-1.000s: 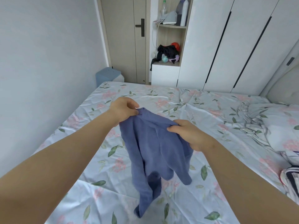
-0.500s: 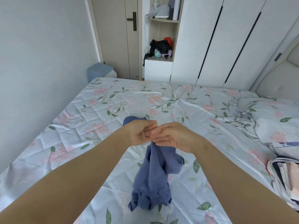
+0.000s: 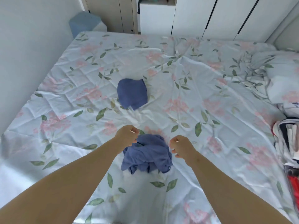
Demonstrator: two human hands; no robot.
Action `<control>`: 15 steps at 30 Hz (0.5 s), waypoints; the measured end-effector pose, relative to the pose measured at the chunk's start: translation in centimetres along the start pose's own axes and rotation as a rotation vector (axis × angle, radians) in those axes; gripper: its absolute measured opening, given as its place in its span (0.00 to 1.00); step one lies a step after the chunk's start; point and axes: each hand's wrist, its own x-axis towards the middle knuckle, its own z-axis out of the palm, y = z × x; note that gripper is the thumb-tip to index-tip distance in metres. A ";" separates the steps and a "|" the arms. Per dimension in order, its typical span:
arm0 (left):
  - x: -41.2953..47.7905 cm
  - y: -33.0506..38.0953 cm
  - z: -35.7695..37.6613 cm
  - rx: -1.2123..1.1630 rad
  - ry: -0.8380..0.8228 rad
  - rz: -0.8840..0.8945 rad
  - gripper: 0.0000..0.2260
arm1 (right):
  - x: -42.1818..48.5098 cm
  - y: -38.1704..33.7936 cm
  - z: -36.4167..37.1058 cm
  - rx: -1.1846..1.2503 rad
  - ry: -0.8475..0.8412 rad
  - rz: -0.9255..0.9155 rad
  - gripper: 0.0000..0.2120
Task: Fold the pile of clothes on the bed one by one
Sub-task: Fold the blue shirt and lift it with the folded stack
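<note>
A crumpled blue garment (image 3: 146,156) lies in a heap on the floral bed sheet (image 3: 202,97), close in front of me. My left hand (image 3: 127,135) is curled at its upper left edge and pinches the cloth there. At the heap's right edge my right hand (image 3: 181,147) is curled too, and seems to pinch the fabric. A second blue garment (image 3: 131,92), folded into a compact square, rests farther up the bed. The pile of clothes (image 3: 289,143) sits at the right edge, partly cut off.
A rumpled floral duvet and pillow (image 3: 281,78) fill the bed's far right. A blue bin (image 3: 85,21) stands on the floor beyond the bed's far left corner. White wardrobe doors (image 3: 218,16) line the back; a wall runs along the left.
The blue garment, held up in the air before, now lies in a heap on the sheet. My hands, joined half a second ago, have moved apart. The view has tilted down.
</note>
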 end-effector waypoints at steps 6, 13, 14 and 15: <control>6.3 -6.8 4.1 0.626 -0.126 0.138 0.09 | 4.7 7.8 4.0 -0.170 -0.066 0.100 0.13; 12.0 -11.4 8.5 1.090 -0.180 0.437 0.33 | 10.7 10.9 7.6 -0.424 -0.062 -0.034 0.34; 12.4 -11.7 9.0 1.157 -0.185 0.425 0.34 | 11.5 10.9 7.7 -0.471 -0.056 -0.035 0.30; 12.9 -12.0 9.2 1.199 -0.176 0.411 0.33 | 12.3 10.8 7.8 -0.488 -0.040 -0.053 0.22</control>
